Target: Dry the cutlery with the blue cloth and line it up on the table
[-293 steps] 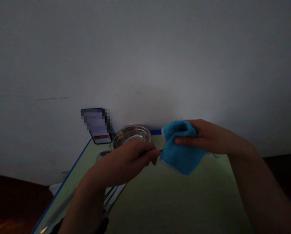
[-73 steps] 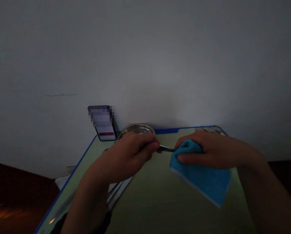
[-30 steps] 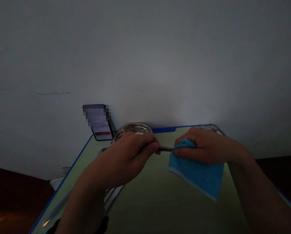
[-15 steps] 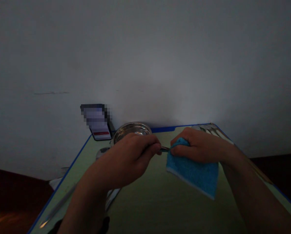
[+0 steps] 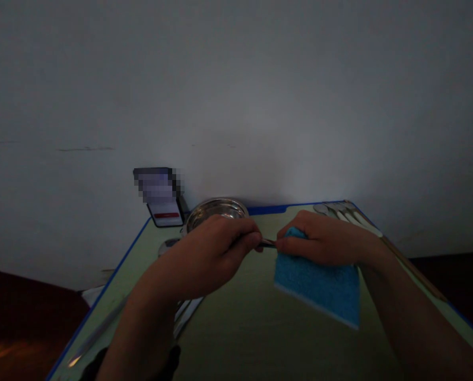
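My left hand (image 5: 210, 254) is closed round the handle of a thin metal utensil (image 5: 267, 243), of which only a short dark stretch shows between my two hands. My right hand (image 5: 326, 241) pinches a blue cloth (image 5: 319, 283) around the utensil's other end, which the cloth hides. The cloth hangs down below that hand over the pale green table (image 5: 252, 328). Both hands are held just above the table, in front of a steel bowl (image 5: 216, 209).
A phone (image 5: 161, 198) leans against the white wall behind the bowl. Several pieces of cutlery (image 5: 349, 214) lie at the table's far right corner, and more (image 5: 187, 312) lie under my left forearm. The table has a blue edge (image 5: 113, 278); dark floor lies on both sides.
My right hand with the cloth has slid left along the utensil, closer to my left hand, so less metal shows between them. The cloth hangs flatter.
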The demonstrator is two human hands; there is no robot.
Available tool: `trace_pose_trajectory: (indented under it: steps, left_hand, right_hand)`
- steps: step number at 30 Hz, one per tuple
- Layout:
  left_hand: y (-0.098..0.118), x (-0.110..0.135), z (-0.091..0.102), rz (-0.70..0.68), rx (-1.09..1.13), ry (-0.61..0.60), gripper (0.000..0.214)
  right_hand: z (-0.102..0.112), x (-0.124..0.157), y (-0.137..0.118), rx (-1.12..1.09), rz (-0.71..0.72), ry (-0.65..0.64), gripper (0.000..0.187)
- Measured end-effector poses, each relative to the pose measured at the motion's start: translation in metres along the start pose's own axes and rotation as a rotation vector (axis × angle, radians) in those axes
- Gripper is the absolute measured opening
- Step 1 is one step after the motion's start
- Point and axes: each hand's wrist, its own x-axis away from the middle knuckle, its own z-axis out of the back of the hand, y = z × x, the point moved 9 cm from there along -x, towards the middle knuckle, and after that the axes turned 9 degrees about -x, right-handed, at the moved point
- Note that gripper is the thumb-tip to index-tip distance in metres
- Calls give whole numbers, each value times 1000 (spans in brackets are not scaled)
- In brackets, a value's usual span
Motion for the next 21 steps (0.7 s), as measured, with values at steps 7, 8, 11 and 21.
trace_pose_trajectory:
  steps: [7,8,11,21]
  left_hand:
    - [-4,1,-2,17,-26,-10,23]
    - [-3,1,-2,14,-27,-12,24]
    - [-3,1,-2,14,-12,-9,24]
    - [-7,-1,-5,3,64,-25,25]
  right_hand:
    - [1,2,1,16,-12,-19,38]
    - [1,2,-1,31,4,-17,36]
    - [3,2,-5,63,48,7,33]
    - [-7,4,5,-133,3,-142,45]
